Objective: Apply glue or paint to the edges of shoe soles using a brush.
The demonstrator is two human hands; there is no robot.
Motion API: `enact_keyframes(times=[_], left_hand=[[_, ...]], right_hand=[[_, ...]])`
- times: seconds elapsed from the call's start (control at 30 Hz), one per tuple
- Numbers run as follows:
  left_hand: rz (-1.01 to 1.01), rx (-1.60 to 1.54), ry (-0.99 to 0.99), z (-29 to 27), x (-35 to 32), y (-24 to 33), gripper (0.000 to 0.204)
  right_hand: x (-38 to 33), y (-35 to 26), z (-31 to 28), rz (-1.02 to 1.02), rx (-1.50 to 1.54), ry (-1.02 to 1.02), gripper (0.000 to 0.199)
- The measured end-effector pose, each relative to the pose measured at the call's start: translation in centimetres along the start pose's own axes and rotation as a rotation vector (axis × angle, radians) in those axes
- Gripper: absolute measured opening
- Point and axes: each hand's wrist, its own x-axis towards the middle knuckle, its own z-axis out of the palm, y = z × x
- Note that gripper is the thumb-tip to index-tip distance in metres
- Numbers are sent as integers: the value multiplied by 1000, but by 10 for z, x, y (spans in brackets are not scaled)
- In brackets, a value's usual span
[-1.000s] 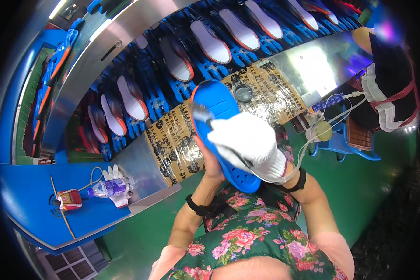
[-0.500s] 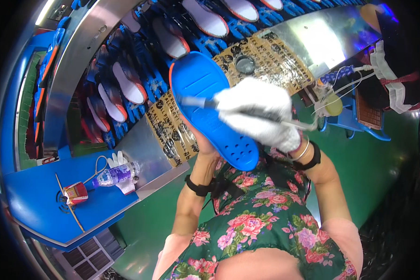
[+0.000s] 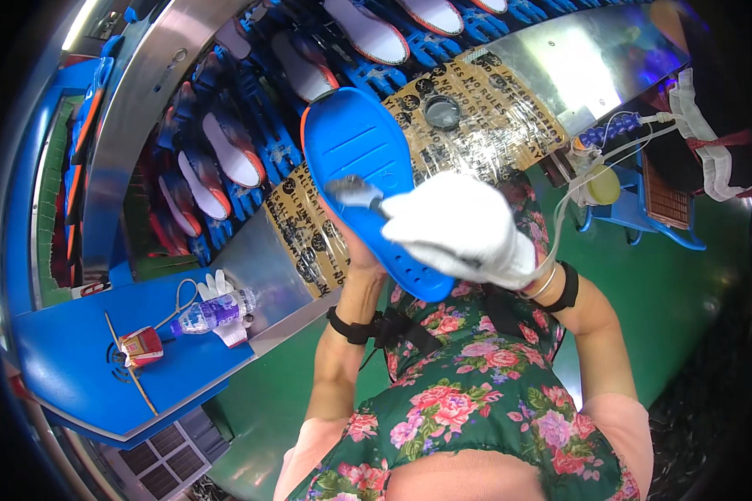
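- Since the earlier frame, your brush (image 3: 353, 194) has slid from the sole's upper edge toward its middle, and the blue sole (image 3: 368, 179) sits lower and tilted more to the right.
- Your right hand (image 3: 464, 227), in a white glove, is closed around the brush handle, with the bristles touching the sole's face.
- Your left hand (image 3: 361, 250) is mostly hidden behind the sole; it supports it from below, but you cannot tell how the fingers lie.
- You hold the sole up in front of your chest, above the taped metal bench (image 3: 468, 100), near the small round pot (image 3: 443, 111).
- Keep the sole steady and angled toward you, and work the bristles in even strokes out to the orange rim.
- Rows of other soles (image 3: 234, 150) rest on the blue rack beyond.
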Motion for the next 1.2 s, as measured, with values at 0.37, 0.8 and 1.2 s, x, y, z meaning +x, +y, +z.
enact_keyframes(times=[0.37, 0.8, 1.2], left_hand=[[-106, -133, -418, -26, 21, 9, 115], [-31, -456, -518, -40, 42, 0, 110], [-46, -506, -410, -42, 47, 13, 105]], right_hand=[[-23, -1, 15, 16, 99, 62, 27], [-32, -19, 7, 232, 311, -50, 25], [-36, -8, 7, 319, 432, 34, 16]])
